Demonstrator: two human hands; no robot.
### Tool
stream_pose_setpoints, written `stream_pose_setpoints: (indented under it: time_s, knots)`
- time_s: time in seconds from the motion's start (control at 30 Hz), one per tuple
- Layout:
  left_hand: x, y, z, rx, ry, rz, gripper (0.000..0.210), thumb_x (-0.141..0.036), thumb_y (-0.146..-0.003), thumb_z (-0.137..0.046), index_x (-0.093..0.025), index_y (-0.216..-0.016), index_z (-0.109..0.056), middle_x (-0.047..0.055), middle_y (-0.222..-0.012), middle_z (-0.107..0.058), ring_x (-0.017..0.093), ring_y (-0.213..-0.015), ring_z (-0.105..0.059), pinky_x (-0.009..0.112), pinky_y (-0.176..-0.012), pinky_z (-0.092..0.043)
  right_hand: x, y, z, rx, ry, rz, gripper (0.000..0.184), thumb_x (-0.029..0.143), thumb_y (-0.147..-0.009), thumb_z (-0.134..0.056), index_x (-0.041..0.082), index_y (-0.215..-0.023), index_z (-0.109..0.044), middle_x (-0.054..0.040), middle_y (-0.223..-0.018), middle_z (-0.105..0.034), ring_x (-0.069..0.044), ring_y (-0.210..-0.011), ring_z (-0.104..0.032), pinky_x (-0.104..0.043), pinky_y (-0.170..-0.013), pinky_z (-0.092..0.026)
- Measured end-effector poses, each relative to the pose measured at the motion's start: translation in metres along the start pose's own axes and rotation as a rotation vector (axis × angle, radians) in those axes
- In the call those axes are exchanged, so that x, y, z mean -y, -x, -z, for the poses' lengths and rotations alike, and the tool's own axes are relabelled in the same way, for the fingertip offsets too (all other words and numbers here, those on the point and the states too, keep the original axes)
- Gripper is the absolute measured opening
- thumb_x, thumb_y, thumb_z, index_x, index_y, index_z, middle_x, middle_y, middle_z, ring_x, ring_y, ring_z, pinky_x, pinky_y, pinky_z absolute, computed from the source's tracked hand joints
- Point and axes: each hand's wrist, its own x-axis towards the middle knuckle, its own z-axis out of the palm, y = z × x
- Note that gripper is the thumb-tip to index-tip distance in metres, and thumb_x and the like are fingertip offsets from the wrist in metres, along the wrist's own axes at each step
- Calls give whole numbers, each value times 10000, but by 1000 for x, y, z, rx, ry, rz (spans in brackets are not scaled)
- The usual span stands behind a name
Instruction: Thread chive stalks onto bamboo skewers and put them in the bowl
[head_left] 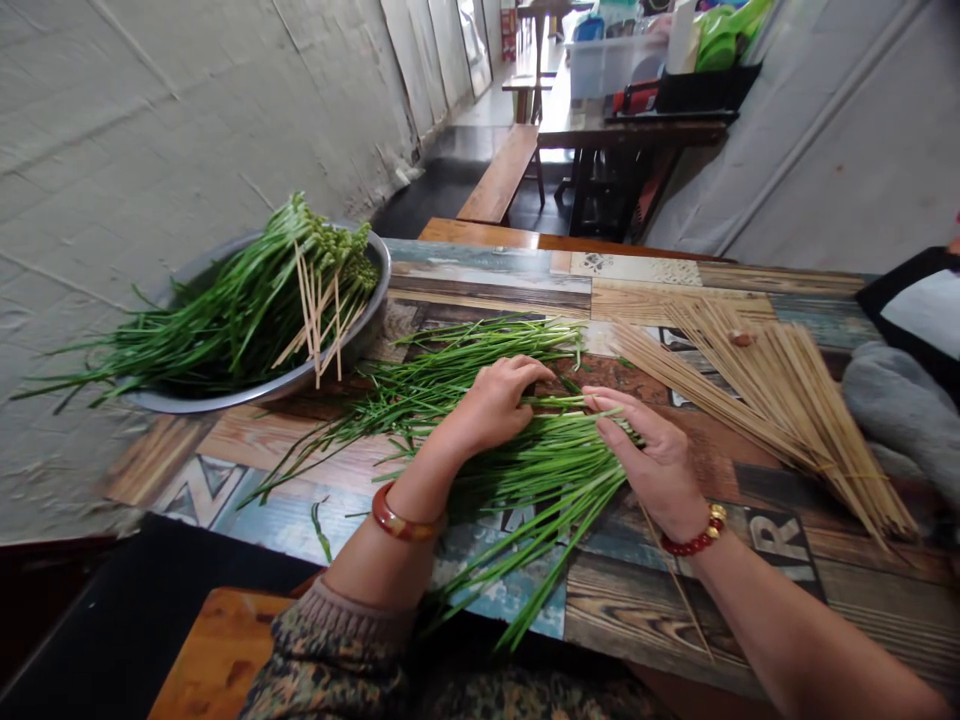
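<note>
Long green garlic chives (540, 450) lie spread across the table, their pale stem ends pointing right. My left hand (495, 402) rests over the bunch with its fingers curled around some stalks. The thumb and fingers of my right hand (651, 450) close on the pale stem ends. From below my right palm a thin wooden skewer (686, 600) slants toward the table's near edge; whether the hand grips it is hidden. Behind my hands lies another loose layer of chives (480, 345).
A metal basin (382, 285) on the left holds piled chives with skewers sticking out. A fan of bare wooden skewers (780, 400) lies on the right, beside a grey cloth-like object (892, 400). Beyond the patchwork table (510, 295) stand a bench (501, 175) and another table with a plastic bin (611, 65).
</note>
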Motion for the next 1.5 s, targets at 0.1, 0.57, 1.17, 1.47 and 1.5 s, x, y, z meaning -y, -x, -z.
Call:
stream_pose_setpoints:
  time_s: [0.1,0.57,1.17,1.47,1.5]
  knots:
    - [-9,0,8,43,294,-118,540,-9,-684,-523,-189,-1191,-572,76,-1213,-599,187,-1133,-540,339,-991,-423,0,0,0,-2,-5,-5,249,215,-871,-561,249,-1088,-678,-51,-1174,-657,-187,-1088,-604,-368,-983,-463]
    - [8,-4,5,-126,189,98,118,-190,-777,-592,-135,-733,-686,40,-751,-675,139,-733,-595,250,-704,-439,-3,2,-1,-26,-28,-19,245,224,-870,-563,253,-1083,-681,-51,-1173,-655,-190,-1089,-603,-380,-980,-466]
    - [4,-6,0,-383,428,175,188,-254,-846,-502,-138,-895,-643,49,-815,-674,125,-724,-599,235,-680,-469,-2,1,-1,-25,-22,-11,241,232,-870,-563,251,-1079,-681,-54,-1164,-661,-191,-1082,-608,-384,-979,-468]
    - [-13,-6,-20,-19,368,-46,227,-248,-884,-496,-139,-953,-682,88,-924,-683,164,-876,-614,278,-811,-470,1,-1,-1,1,-26,-5,249,240,-872,-556,254,-1089,-677,-54,-1174,-655,-202,-1084,-608,-379,-965,-481]
    - [-12,-7,-20,-14,377,-53,218,-243,-880,-501,-136,-927,-685,89,-912,-677,163,-871,-609,278,-811,-468,1,-1,-1,4,-31,-4,248,235,-873,-555,254,-1089,-676,-55,-1177,-654,-200,-1085,-607,-377,-964,-481]
